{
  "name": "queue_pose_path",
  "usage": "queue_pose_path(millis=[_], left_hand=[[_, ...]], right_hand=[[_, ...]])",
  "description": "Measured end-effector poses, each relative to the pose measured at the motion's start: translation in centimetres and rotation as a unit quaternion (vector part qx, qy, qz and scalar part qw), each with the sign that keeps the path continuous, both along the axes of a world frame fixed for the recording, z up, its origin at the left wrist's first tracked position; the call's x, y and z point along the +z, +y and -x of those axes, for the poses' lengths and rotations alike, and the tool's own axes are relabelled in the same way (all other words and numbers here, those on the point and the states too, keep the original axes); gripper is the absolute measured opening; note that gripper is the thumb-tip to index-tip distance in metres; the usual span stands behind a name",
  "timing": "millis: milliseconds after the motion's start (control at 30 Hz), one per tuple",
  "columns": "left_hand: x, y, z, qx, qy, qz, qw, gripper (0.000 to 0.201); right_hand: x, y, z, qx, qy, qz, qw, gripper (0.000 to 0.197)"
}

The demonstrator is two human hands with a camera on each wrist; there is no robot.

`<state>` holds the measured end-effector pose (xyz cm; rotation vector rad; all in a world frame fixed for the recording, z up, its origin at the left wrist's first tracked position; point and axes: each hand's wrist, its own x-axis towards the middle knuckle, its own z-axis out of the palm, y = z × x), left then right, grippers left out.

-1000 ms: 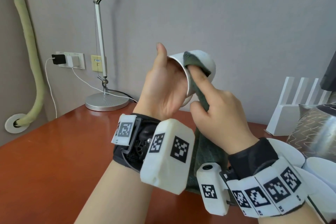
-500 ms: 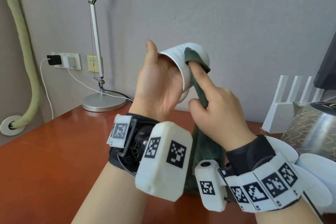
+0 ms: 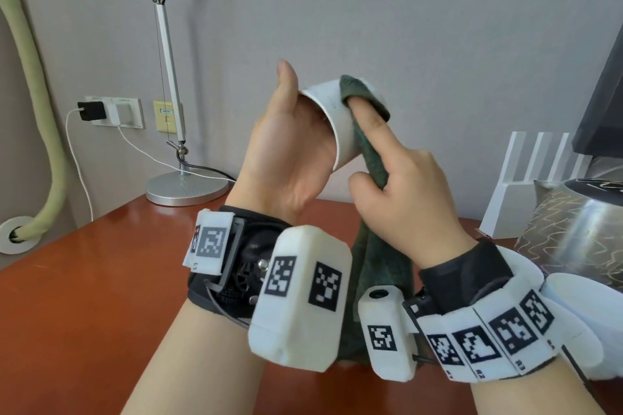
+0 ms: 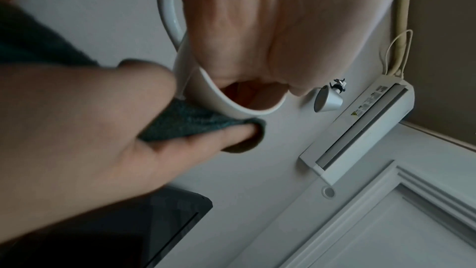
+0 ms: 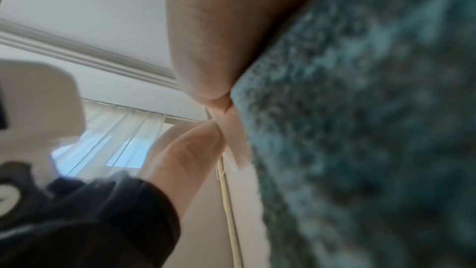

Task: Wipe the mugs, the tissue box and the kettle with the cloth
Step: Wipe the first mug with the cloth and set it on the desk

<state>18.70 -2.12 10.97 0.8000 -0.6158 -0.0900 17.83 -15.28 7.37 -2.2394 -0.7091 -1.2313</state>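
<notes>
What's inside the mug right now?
The left hand's fingers reach inside the mug. The cloth presses its outside. The mug's bottom is hidden by the hand.

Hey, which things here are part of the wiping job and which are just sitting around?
Part of the job:
white mug, held in the left hand
green cloth, held by the right hand
kettle

Just lying about:
desk lamp
wall charger
white rack
</notes>
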Motion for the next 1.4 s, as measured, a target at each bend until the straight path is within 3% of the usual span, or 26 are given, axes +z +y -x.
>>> queue_pose_path(millis=[167,333,467,667,933,1067,1200,1400], left_hand=[[0.0,0.6,-0.3,-0.002,-0.01,0.029,1.0,0.076],[-0.2,-0.2,-0.3,0.021,-0.007,-0.033,0.999,0.074],[-0.1,-0.1,-0.5,0.02,-0.026,-0.029,0.999,0.075],[-0.1,0.5,-0.6,0.046,-0.025,-0.032,0.998,0.073],[-0.2,0.1,-0.6,0.046,-0.035,-0.045,0.997,0.075],[0.1,0.5,-0.2,0.048,-0.032,-0.023,0.998,0.074],[0.0,0.2,-0.1,0.101,-0.013,-0.047,0.994,0.066],[-0.1,0.5,0.1,0.042,-0.029,-0.052,0.997,0.075]], right_hand=[[-0.6,0.5,-0.1,0.013,0.019,0.007,1.0,0.077],[-0.6,0.5,-0.2,0.016,0.011,0.009,1.0,0.078],[-0.3,-0.5,-0.3,-0.006,0.031,-0.01,0.999,0.078],[-0.9,1.1,0.0,0.048,0.003,0.014,0.999,0.073],[-0.6,-0.5,-0.6,0.002,0.01,-0.004,1.0,0.078],[-0.9,0.5,-0.4,0.042,-0.004,0.005,0.999,0.075],[-0.9,1.3,0.0,0.069,-0.035,0.015,0.997,0.07],[-0.5,0.2,-0.4,0.006,-0.043,0.004,0.999,0.072]])
